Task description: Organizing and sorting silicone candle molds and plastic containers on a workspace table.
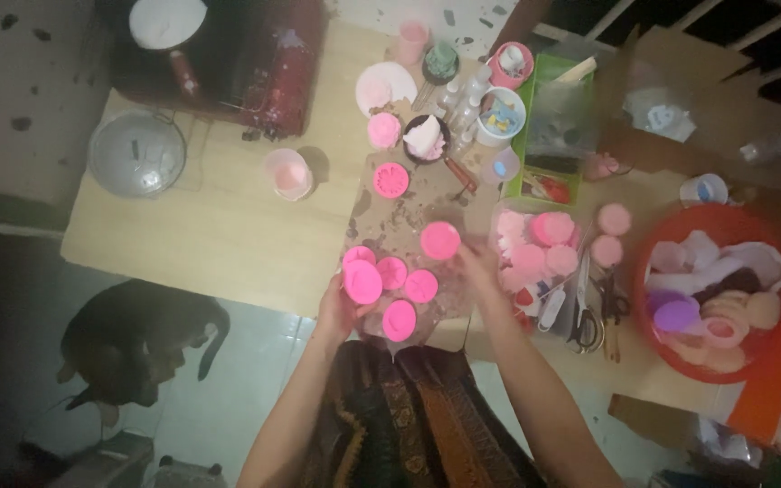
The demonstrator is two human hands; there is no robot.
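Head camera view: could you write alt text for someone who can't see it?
Seen from above, a person's left hand holds a round pink mould at a wooden table's near edge, the right hand beside more pink moulds. A red basin sits right.

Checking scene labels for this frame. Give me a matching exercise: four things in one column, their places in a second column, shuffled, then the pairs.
Things:
1. red basin
2. metal bowl
3. pink disc
4. scissors

Places:
A. far left of the table
B. in the left hand
C. right end of the table, filled with cloths
D. near table edge, right of the right hand

Pairs: 1-C, 2-A, 3-B, 4-D
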